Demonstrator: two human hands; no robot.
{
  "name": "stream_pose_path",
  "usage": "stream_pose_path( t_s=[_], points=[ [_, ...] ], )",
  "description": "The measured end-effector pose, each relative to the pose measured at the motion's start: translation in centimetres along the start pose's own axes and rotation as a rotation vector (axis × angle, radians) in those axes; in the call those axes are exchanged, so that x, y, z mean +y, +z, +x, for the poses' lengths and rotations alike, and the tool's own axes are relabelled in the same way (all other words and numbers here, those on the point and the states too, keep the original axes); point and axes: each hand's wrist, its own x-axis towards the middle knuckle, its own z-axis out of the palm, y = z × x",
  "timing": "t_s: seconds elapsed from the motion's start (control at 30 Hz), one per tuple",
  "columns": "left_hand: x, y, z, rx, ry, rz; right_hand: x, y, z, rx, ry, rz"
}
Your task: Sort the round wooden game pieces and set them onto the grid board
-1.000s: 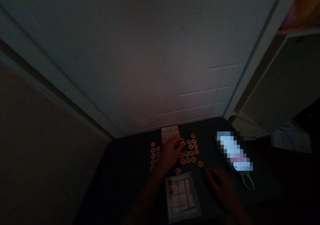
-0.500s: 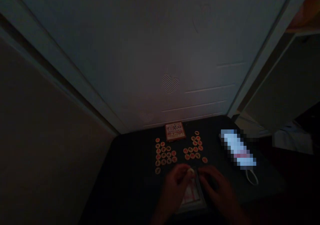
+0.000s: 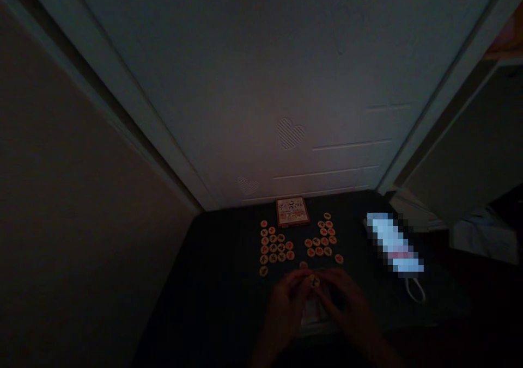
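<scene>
Head cam: both hands are working nearside of the printed box [image 3: 292, 211], well apart from it, over the dark tabletop [image 3: 204, 286]. L hand [image 3: 286, 300] is grasping a small round disc [image 3: 314, 281] b/w thumb and fingers; R hand [image 3: 347, 300] is pinching the same disc from its other side. It's showing a dark mark and sitting nearside of the box, slightly right of centre, over a pale tray [image 3: 321, 331] w/ pinkish lines, mostly hidden by the hands. One loose disc [image 3: 303, 265] is lying b/w hands and box, partly covered. Left group of discs [image 3: 273, 247] is lying nearside-left of the box in rough columns; right group of discs [image 3: 324, 241] is lying nearside-right, w/ a stray disc [image 3: 339, 259] resting a bit farther from the box. Their red and dark marks are looking too small to read. Bright pixelated screen [image 3: 394, 245] is lying well right of the box, w/ a white loop [image 3: 415, 292] trailing at its near end. Pale panel [image 3: 245, 112] w/ embossed hearts [image 3: 291, 133] is standing just behind the box.
</scene>
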Motion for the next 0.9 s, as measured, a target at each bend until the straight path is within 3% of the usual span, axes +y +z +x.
stream_pose_path(
  t_s=[0.4, 0.63, 0.9],
  points=[
    [0.2, -0.2, -0.5, -0.109, -0.004, -0.012, -0.2, -0.2, -0.1, -0.006, 0.136, 0.113],
    [-0.3, 0.2, -0.7, -0.084, 0.019, -0.011, -0.1, 0.0, 0.4, 0.001, 0.26, 0.218],
    [0.1, 0.2, -1.1, -0.072, 0.056, 0.184, 0.5, 0.5, 0.1, -0.001, 0.325, 0.28]
  ],
)
